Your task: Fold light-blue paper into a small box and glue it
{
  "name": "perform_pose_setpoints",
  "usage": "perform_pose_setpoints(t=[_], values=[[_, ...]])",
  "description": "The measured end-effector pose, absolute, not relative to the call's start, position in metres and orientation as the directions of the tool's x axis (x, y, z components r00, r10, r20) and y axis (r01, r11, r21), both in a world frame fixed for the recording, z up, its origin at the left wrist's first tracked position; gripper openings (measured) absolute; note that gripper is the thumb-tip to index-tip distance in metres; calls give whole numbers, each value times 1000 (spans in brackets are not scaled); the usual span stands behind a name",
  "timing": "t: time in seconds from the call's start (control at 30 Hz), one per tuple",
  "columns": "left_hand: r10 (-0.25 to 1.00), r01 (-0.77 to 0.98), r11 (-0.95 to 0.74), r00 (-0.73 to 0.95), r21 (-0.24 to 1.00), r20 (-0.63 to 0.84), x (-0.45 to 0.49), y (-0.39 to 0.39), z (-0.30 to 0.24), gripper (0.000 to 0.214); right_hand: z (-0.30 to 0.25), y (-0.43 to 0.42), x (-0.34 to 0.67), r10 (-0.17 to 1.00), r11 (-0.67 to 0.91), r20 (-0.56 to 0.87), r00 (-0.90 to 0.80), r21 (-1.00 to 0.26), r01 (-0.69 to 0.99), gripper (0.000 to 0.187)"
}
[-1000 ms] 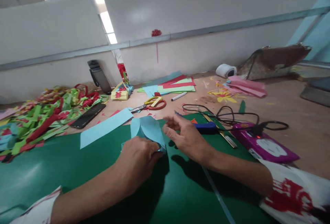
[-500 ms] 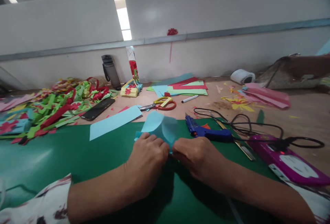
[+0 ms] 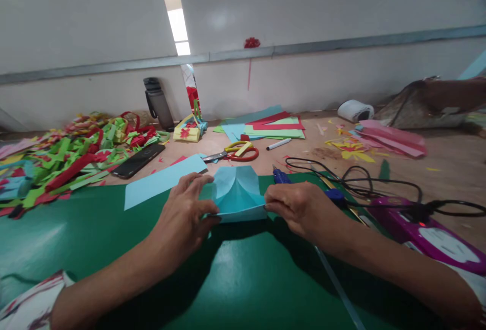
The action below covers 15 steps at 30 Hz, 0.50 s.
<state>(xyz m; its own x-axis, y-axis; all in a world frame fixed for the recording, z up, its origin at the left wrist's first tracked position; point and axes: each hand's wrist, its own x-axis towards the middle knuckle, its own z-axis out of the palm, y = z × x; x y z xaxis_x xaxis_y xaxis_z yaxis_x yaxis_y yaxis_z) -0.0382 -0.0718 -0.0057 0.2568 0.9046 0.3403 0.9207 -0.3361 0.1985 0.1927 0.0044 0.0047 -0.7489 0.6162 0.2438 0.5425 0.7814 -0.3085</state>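
A folded light-blue paper (image 3: 238,193) is held between my two hands just above the green mat (image 3: 243,279). Its creased inside faces me, with a raised strip along the near edge. My left hand (image 3: 190,203) pinches the left end between thumb and fingers. On the opposite end, my right hand (image 3: 290,203) grips the near corner with its fingers curled. A flat light-blue paper strip (image 3: 163,180) lies just beyond my left hand. Behind my right hand is a blue glue gun (image 3: 281,176), partly hidden by it.
Scissors (image 3: 237,152), a white marker (image 3: 278,144) and coloured paper sheets (image 3: 266,123) lie further back. At left are a phone (image 3: 139,161), paper scraps (image 3: 76,155) and a bottle (image 3: 159,105). A purple power strip (image 3: 433,231) with black cables sits at right.
My hands have moved apart, the left one shifting left and opening its fist into a pinch. The blue paper has spread wider, showing its creased inside.
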Motion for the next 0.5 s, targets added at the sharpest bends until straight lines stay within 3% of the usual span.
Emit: perform_pose_setpoints(t=[0.1,0.2,0.27,0.33,0.5], values=[[912,882,-346,237,319,335,-41,-71,-10,16,4,0,191,653,750,196,-731,-304,588,8],[914,864,-355,240,357,328,-40,-72,-12,16,6,-6,185,674,719,71,-735,-289,631,19],[913,864,-359,247,354,324,-39,-72,-14,14,8,-8,182,689,696,-23,-725,-258,670,10],[916,870,-352,246,345,316,-39,-71,-15,13,10,-8,179,711,671,-92,-697,-206,712,12],[911,894,-359,272,270,308,-39,-72,-18,12,8,-6,180,715,679,-115,-689,-116,725,19]])
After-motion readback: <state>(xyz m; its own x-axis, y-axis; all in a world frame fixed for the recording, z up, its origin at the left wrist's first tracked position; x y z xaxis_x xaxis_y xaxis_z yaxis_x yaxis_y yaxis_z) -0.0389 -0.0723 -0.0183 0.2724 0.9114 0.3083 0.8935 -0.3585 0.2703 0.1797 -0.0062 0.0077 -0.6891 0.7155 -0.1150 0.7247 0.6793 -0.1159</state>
